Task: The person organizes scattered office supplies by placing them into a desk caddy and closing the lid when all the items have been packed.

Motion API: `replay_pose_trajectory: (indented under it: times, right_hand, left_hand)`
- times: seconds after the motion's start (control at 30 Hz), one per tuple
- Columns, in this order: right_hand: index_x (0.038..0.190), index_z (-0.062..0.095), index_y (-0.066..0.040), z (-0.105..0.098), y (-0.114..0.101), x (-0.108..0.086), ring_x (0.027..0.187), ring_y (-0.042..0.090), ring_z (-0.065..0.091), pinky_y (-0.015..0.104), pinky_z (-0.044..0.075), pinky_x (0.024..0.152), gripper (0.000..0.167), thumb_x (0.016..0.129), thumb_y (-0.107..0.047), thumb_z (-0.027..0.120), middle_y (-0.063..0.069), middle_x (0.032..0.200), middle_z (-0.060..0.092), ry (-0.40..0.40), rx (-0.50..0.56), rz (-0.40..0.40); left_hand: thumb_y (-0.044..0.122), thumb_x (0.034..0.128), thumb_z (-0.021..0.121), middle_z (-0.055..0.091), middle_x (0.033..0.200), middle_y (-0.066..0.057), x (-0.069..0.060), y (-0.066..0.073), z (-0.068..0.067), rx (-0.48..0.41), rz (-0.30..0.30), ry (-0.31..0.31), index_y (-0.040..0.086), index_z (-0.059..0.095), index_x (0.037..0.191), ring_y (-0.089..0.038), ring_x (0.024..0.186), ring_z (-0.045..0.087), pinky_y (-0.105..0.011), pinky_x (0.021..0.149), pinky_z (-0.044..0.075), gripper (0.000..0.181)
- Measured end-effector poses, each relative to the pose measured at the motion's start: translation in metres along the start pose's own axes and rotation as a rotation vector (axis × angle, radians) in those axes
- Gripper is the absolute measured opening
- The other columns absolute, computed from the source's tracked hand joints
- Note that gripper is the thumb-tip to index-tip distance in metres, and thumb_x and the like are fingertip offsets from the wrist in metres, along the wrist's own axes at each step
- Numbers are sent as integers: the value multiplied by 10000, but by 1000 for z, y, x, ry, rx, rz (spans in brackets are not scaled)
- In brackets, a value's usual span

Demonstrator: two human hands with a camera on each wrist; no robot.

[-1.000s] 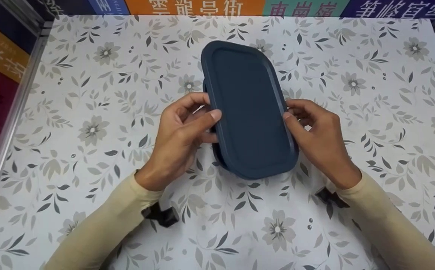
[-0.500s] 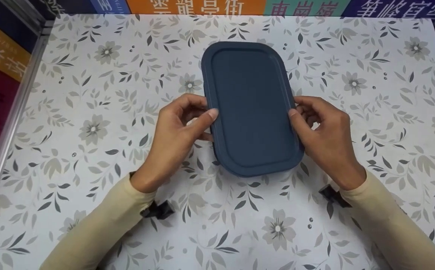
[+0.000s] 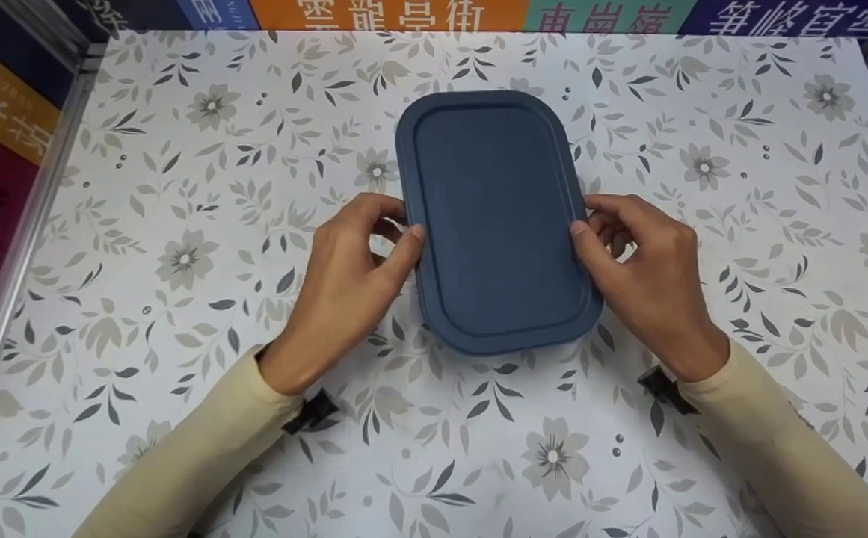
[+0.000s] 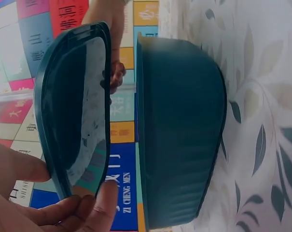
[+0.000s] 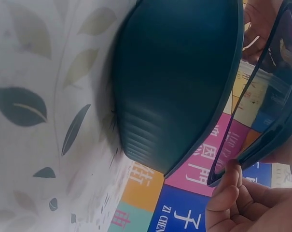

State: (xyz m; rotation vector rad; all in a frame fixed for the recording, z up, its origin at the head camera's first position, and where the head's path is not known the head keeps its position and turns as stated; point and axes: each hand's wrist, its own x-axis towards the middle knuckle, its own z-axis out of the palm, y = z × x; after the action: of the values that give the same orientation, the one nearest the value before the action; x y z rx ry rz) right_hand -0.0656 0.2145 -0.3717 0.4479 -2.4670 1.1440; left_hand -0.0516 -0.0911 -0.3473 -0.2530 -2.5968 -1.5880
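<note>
A dark blue rectangular lid (image 3: 497,224) with rounded corners and a raised rim lies between my hands, its top facing the head camera. My left hand (image 3: 351,276) pinches its left long edge, thumb on top and fingers below. On the opposite edge, my right hand (image 3: 647,276) holds it the same way. Both wrist views show a deep food container (image 4: 179,130) of the same colour standing on the table, apart from the lid. A visible gap separates its rim from the lid's glossy underside (image 4: 71,111). From the head camera, the lid hides the container.
White floral paper (image 3: 179,359) covers the table. Colourful panels with printed characters (image 3: 396,15) stand along the back, with another such panel (image 3: 0,187) on the left. Each wrist carries a small black camera mount, the left mount (image 3: 312,411) showing below the sleeve.
The lid has turned from a sideways tilt to nearly level, facing the head camera. The dark edge beneath its left side is now hidden. Both hands keep hold, with small shifts.
</note>
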Motion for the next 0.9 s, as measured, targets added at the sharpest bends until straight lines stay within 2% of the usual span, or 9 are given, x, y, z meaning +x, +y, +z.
replay_pose_trajectory:
  times: [0.2, 0.37, 0.57, 0.9]
  right_hand:
    - [1190, 797, 51, 0, 0, 0, 751, 84, 603, 172, 492, 665, 212, 985, 15, 762, 98, 869, 717, -6, -9, -7]
    - [1188, 804, 43, 1, 1, -1, 751, 94, 599, 156, 474, 663, 218, 974, 24, 768, 90, 873, 723, -12, -17, -9]
    - [1194, 808, 36, 3, 4, -1, 741, 126, 584, 161, 444, 654, 228, 970, 42, 766, 78, 864, 730, -28, -34, -21]
    - [1173, 787, 77, 8, 12, 2, 717, 227, 616, 195, 389, 648, 207, 979, 7, 761, 130, 847, 729, -67, -128, -53]
  left_hand:
    - [169, 1054, 666, 698, 1135, -45, -1, -2, 2, 138, 67, 3, 47, 725, 1170, -204, 1019, 675, -321, 745, 645, 179]
    - [177, 1071, 655, 672, 1097, -102, -1, -6, 6, 260, 106, 3, 18, 694, 1192, -278, 961, 668, -310, 748, 607, 204]
    - [183, 1085, 636, 691, 1105, -159, 0, -11, 12, 381, 159, -3, -31, 690, 1184, -304, 981, 663, -432, 806, 598, 242]
    - [193, 1100, 608, 703, 1171, -164, 3, -19, 19, 462, 132, -33, -45, 700, 1225, -347, 1028, 703, -513, 820, 642, 284]
